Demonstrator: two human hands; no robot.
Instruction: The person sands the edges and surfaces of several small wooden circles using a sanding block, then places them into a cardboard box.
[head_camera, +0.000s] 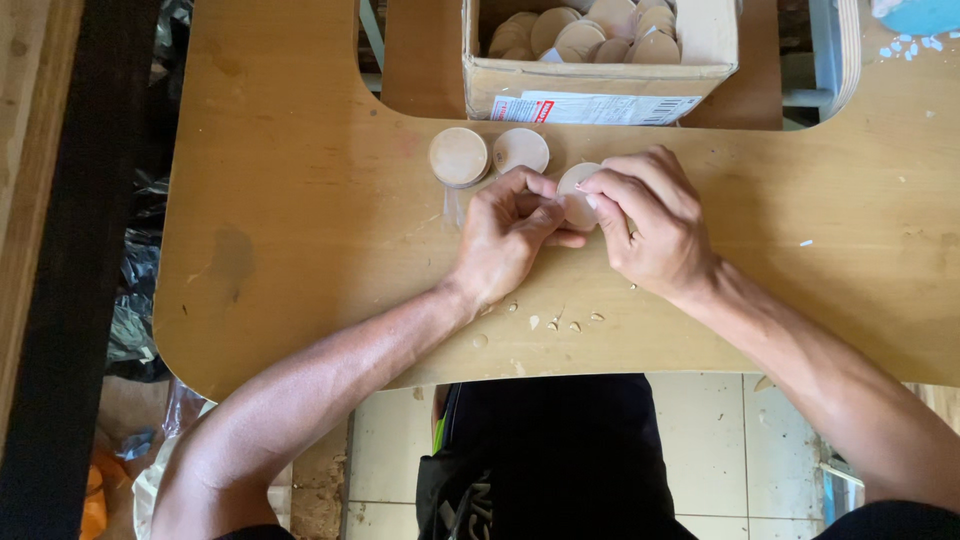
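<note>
Both hands meet over a pale round wooden disc (577, 192) on the wooden table (300, 220). My left hand (505, 238) pinches the disc's left edge with thumb and fingers. My right hand (650, 220) grips its right side, fingertips curled over the top. Just to the left lie two more discs, one a short stack (459, 157) and one single disc (521, 150), neither touched by a hand.
A cardboard box (600, 85) holding several similar discs stands at the table's far edge, in a cut-out. Small wood chips (560, 322) are scattered near the front edge. Tiled floor (700, 440) shows below. A dark beam (70, 270) runs along the left.
</note>
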